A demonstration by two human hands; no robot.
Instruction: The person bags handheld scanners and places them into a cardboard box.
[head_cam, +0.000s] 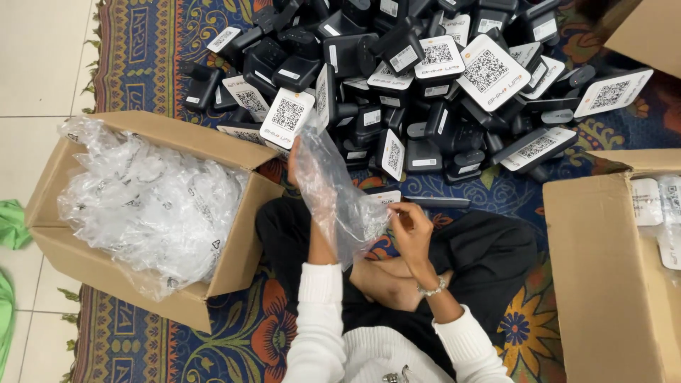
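Note:
I sit cross-legged on a patterned rug. My left hand [294, 159] is raised inside or behind a clear plastic bag [333, 191], holding it up by its upper end. My right hand [411, 227] pinches the lower edge of the same bag near my knee. Just beyond my hands lies a large pile of black devices with white square code panels [425, 78]. One flat black device [425, 201] lies on the rug by my right hand.
An open cardboard box [234, 262] full of crumpled clear plastic bags [149, 206] stands at my left. Another cardboard box [603, 269] with bagged items is at my right. A third box corner [649, 32] shows top right. Tile floor lies at left.

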